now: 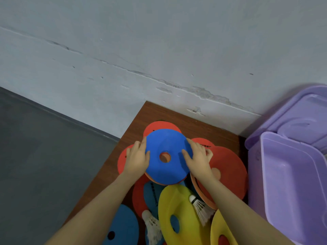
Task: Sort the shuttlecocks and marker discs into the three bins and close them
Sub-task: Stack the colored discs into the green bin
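Two hands are being used on a single blue marker disc [166,156], which is sitting on top of a small stack of orange discs [177,183] whose edges are showing just below the heels of both palms. The left hand [137,160] is being pressed against the disc's left rim, fingers curled over the edge and thumb lying on the upper face; the right hand [198,160] is being held the same way on the right rim, with the thumb reaching inward toward the centre hole. Both grips are partly closed around the rim, though how far the fingertips are reaching underneath cannot be told. More red discs [228,165] are being overlapped beyond the right fingers and behind the stack, while yellow discs [178,209] and two white shuttlecocks [200,208] are lying nearer the wrists. An open purple bin [290,183] is standing well to the outside of the right hand, its lid [300,119] tilted back against the wall. The disc is probably being felt as light, thin and somewhat flexible, with a smooth face that could slide off its neighbours, so the opposed rim hold is judged the soundest; the hole could also be hooked with a finger. The shuttlecocks are likely being treated as fragile, best pinched at the cork rather than the feathers. All of it is resting on the brown table [141,124].
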Demonstrator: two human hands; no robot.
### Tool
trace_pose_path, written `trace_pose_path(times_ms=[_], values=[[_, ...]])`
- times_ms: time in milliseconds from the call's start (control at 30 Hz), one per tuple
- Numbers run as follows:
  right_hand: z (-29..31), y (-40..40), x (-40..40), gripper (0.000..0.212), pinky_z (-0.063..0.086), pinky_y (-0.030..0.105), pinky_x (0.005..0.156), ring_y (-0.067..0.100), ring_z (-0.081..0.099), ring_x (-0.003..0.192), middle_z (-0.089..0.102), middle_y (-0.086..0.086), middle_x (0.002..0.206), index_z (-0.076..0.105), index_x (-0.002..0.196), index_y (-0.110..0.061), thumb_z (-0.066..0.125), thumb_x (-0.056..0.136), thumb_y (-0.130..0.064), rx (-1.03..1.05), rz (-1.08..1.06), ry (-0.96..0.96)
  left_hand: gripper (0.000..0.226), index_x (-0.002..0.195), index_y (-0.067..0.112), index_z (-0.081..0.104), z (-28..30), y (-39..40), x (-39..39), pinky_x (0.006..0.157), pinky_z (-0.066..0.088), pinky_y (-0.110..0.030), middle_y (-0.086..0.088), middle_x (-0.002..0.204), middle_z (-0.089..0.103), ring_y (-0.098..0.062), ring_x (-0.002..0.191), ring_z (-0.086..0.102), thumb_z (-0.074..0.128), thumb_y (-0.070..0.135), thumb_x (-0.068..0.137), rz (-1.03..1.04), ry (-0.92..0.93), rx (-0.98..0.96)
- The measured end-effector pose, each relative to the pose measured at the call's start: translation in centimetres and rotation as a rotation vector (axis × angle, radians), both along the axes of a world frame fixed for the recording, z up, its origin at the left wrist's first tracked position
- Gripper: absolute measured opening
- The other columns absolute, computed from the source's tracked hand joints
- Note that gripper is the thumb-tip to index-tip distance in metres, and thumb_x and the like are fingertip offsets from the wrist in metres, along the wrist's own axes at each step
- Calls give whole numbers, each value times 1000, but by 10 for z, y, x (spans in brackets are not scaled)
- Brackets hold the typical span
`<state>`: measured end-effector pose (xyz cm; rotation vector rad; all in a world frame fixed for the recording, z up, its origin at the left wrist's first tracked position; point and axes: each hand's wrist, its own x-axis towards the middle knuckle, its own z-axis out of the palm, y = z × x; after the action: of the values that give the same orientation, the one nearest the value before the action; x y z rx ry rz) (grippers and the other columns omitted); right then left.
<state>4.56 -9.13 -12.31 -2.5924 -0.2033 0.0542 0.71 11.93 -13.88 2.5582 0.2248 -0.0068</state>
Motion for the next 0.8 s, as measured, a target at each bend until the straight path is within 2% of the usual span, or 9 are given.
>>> trace_pose_path(times_ms=[100,200,300,367,433,500,600,733,800], values=[[6,-14,-11,74,10,36,104,19,28,134,35,-3,146,37,140,-27,38,76,-65,-1,-12,-38,53,143,5,29,-4,-2,-4,88,33,-40,-13,106,51,-30,92,52,46,16,94,35,-46,-9],[11,-28,-31,86,17,39,107,16,27,136,35,-4,147,33,142,-24,37,71,-72,63,3,-37,52,139,3,37,-5,-11,-6,82,37,-43,-13,100,54,-31,88,54,46,17,90,62,-104,-27],[11,-38,-52,87,25,38,104,14,36,131,41,-5,143,33,142,-21,42,73,-73,38,16,-1,51,140,4,36,2,-20,-9,84,35,-42,-14,101,54,-31,91,53,49,13,92,62,-112,-30],[11,-41,-60,82,34,40,100,12,53,112,58,-8,122,36,139,-20,45,76,-71,16,33,34,51,141,6,33,8,-26,-12,85,34,-41,-12,101,53,-29,92,52,48,16,94,23,-138,-26],[13,-39,-66,66,42,43,89,4,55,72,61,-13,77,44,132,-19,46,82,-62,10,64,12,52,144,8,30,11,-29,-15,86,33,-40,-9,105,52,-27,95,51,45,23,96,-20,-148,23],[15,-34,-72,45,42,42,89,1,45,58,47,-15,58,51,127,-15,49,91,-41,22,90,-19,55,146,10,24,12,-27,-18,88,33,-40,-8,112,52,-27,101,50,41,30,97,-39,-122,108],[12,-23,-80,39,35,38,104,11,55,66,54,-11,61,44,136,-11,44,97,-15,47,107,-20,58,147,13,19,8,-17,-24,91,32,-41,-8,121,51,-28,107,48,39,34,97,-30,-67,142],[4,-11,-81,47,46,41,83,26,59,85,66,9,90,42,138,-9,44,93,0,111,59,-83,60,147,15,18,6,-7,-29,94,29,-40,-7,129,46,-28,113,44,43,31,96,-28,-22,97],[4,-7,-76,50,44,36,67,29,58,82,65,11,89,42,138,-8,45,90,5,119,47,-129,60,147,16,18,6,-5,-28,95,28,-40,-6,129,45,-27,115,43,43,30,96,-27,-11,72]])
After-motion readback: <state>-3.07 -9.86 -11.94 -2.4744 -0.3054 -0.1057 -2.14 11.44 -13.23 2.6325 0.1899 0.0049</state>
